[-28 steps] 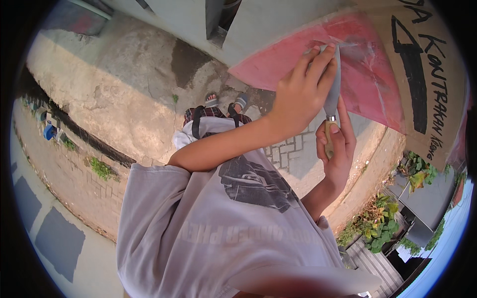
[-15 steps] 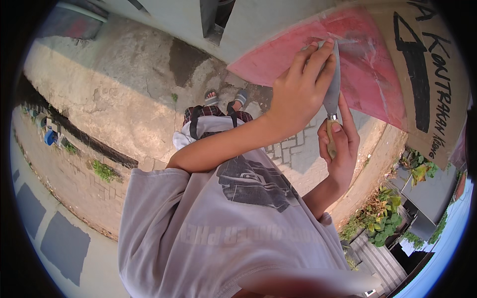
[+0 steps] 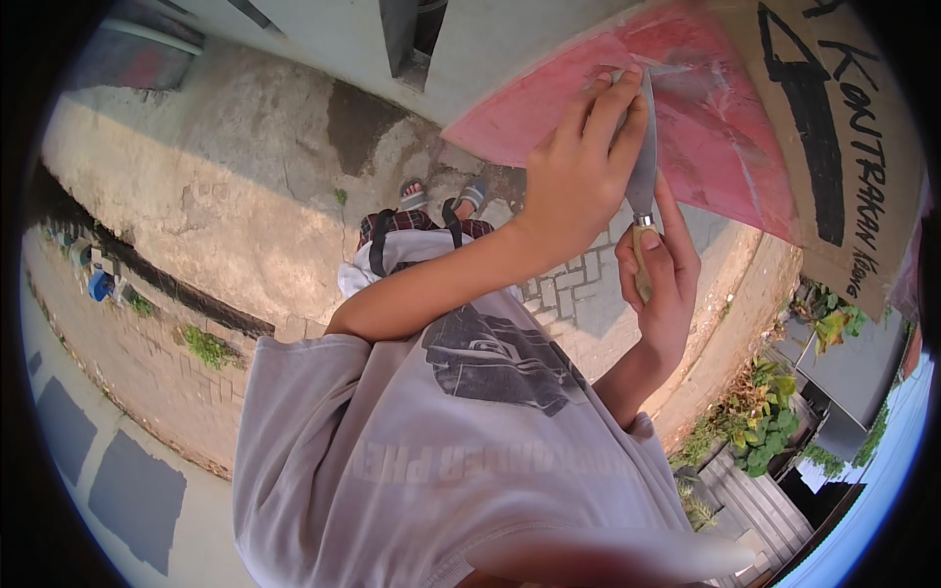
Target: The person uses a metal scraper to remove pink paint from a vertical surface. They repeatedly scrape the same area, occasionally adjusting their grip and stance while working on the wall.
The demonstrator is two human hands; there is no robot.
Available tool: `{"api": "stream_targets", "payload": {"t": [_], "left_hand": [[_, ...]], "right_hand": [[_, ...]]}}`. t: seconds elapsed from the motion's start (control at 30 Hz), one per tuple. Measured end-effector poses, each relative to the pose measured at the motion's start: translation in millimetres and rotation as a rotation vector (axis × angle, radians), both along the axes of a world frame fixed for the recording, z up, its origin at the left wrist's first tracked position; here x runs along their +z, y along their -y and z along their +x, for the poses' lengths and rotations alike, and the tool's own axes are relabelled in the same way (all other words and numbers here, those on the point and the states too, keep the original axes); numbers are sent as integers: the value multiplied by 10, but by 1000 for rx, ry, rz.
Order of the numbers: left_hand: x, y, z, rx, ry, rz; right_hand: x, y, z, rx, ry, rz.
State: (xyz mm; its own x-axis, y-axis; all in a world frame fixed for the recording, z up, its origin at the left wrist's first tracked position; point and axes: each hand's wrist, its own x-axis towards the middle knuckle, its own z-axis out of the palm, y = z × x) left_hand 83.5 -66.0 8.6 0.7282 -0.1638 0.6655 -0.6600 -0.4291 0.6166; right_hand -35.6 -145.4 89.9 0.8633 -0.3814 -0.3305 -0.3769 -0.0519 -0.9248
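Observation:
My right hand (image 3: 668, 269) is closed around the wooden handle (image 3: 643, 265) of a putty knife, with its forefinger stretched up beside the blade. The grey metal blade (image 3: 643, 181) points up toward a red sheet (image 3: 730, 147) at the wall. My left hand (image 3: 578, 167) reaches across from the left and presses bent fingers over the upper blade, the fingertips near its end. Its thumb is hidden, and so is most of the blade's face. Whether the blade touches the red sheet cannot be made out.
A cardboard sign (image 3: 863, 167) with a black arrow stands right of the red sheet. Above is a pale wall (image 3: 520, 39). My sandalled feet (image 3: 414, 194) stand on concrete beside paving (image 3: 573, 284). Plants (image 3: 765, 421) grow at the right; a gutter (image 3: 167, 269) runs along the left.
The whole view has shifted slightly, so the hands, knife and sign appear a little further left and up. Both hands keep the same hold on the putty knife.

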Motion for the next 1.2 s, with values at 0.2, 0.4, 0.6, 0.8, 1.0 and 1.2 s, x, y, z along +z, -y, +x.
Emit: {"api": "stream_targets", "payload": {"t": [0.2, 0.4, 0.6, 0.8, 1.0, 1.2], "left_hand": [[8, -22, -6, -27, 27, 57], [15, -13, 0, 21, -20, 11], [13, -37, 23, 56, -63, -10], [19, -20, 6, -7, 17, 68], [1, -70, 4, -9, 8, 7], [-19, -80, 28, 24, 33, -7]], "right_hand": [[-3, -1, 28, -11, -1, -19], [22, -12, 29, -28, -16, 12], [34, -57, 75, -34, -28, 13], [81, -37, 32, -51, -46, 58], [35, -81, 9, -37, -20, 29], [-17, -96, 22, -48, -17, 24]]}}
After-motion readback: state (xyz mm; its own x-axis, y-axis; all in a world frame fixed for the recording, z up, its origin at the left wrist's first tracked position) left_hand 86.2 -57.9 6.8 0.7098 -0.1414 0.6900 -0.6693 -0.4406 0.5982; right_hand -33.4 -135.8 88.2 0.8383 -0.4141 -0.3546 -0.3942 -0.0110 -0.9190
